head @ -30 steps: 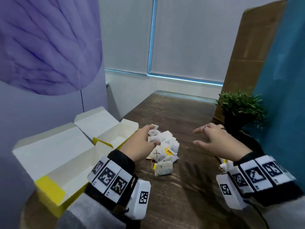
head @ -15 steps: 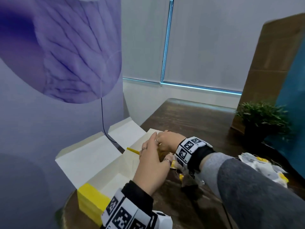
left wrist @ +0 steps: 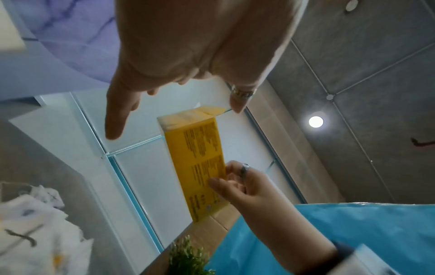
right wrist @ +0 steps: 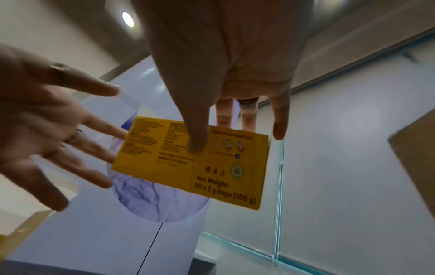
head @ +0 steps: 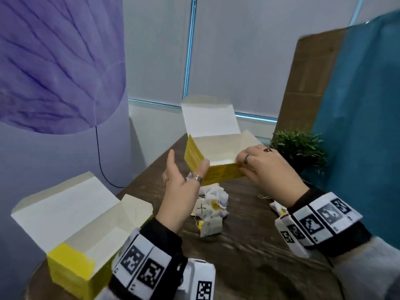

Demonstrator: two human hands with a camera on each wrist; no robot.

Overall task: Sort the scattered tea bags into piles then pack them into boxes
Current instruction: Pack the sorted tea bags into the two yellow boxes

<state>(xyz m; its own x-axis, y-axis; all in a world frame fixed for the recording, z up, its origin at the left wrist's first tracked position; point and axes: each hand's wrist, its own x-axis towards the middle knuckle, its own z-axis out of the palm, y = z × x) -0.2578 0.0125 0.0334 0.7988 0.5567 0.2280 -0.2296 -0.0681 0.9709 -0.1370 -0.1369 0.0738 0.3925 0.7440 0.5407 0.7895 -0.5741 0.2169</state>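
Tea bags (head: pixel 213 204) are seen heaped on the counter (head: pixel 244 241) only in the head view. Above them, an open yellow box (head: pixel 216 161) is pinched by the right hand (head: pixel 265 169); the left hand (head: pixel 184 187) is spread beside it. "Net Weight" print is legible only in the right wrist view.

An open yellow cardboard box (head: pixel 216 161) with a white inside is held above the dark wooden bench (head: pixel 249 245). The right hand (head: pixel 267 173) grips its near wall; the left hand (head: pixel 184 187), fingers spread, touches its left corner. Below lies a heap of white tea bags (head: pixel 211 207). A second open yellow box (head: pixel 80 239) sits at left.
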